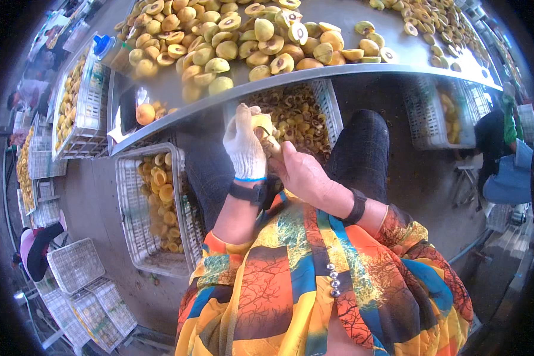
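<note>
My left hand, in a white knit glove, is closed around a yellow peach half held above my lap. Close against that fruit is my right hand, bare, its fingers curled at the peach's lower side. Something small and brownish shows between the right fingers and the fruit, but I cannot make out what it is. Just beyond both hands, under the table edge, a white crate holds brown pits and scraps. Many halved peaches, some with pits in them, are heaped on the metal table.
At my left on the floor stands a white crate of pitted peach halves. Stacked crates with fruit rise beyond it. A blue-capped container sits at the table's left. Another crate and a seated person are at the right.
</note>
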Demonstrator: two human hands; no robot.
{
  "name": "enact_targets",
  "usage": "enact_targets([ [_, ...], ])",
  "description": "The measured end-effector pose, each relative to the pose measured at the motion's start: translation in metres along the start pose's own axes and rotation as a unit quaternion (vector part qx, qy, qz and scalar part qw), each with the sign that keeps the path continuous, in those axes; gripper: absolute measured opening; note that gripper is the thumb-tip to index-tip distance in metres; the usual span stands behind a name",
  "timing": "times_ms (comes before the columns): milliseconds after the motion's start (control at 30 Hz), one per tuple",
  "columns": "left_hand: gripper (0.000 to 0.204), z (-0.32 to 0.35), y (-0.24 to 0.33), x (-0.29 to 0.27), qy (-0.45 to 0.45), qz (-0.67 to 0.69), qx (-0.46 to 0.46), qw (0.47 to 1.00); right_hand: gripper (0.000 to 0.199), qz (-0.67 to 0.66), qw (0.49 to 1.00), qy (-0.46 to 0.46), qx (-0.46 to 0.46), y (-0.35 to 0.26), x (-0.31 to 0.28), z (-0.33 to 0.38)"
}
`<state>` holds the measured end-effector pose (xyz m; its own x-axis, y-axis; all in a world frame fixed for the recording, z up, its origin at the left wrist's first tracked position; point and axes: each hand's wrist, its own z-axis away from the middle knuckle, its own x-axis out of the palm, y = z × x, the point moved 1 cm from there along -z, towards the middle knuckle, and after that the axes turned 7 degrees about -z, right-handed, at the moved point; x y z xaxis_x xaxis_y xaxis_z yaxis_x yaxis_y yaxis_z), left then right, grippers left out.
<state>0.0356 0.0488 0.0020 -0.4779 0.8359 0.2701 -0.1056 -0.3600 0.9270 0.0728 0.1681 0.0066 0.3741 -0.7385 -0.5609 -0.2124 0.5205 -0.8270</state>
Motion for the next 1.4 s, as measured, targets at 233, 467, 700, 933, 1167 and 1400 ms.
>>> enact_targets([
  [233, 0.033, -0.007, -0.006, -0.009, -0.064, -0.001, -0.045, 0.997, 0.035, -0.190, 0.975, -0.094, 0.062, 0.001, 0.005, -0.001],
  [467, 0.048, -0.008, 0.005, -0.014, -0.132, 0.080, -0.190, 0.970, 0.041, -0.663, 0.595, -0.347, 0.293, 0.006, -0.004, -0.010],
  [700, 0.041, -0.040, 0.050, -0.151, 0.002, 0.083, -0.055, 0.995, 0.022, -0.654, 0.666, -0.313, 0.176, 0.031, -0.004, -0.034],
  [933, 0.034, -0.029, 0.107, -0.162, 0.151, -0.759, 0.321, 0.547, 0.038, -0.024, 0.979, -0.143, 0.143, 0.067, 0.016, -0.047],
  [1167, 0.055, -0.163, 0.045, -0.076, 0.131, -0.759, 0.117, 0.627, 0.031, -0.021, 0.980, -0.137, 0.143, 0.057, 0.013, -0.033],
  [1400, 0.036, -0.197, 0.046, -0.066, 0.133, -0.713, 0.068, 0.685, 0.031, -0.017, 0.985, -0.095, 0.141, 0.046, 0.004, -0.030],
])
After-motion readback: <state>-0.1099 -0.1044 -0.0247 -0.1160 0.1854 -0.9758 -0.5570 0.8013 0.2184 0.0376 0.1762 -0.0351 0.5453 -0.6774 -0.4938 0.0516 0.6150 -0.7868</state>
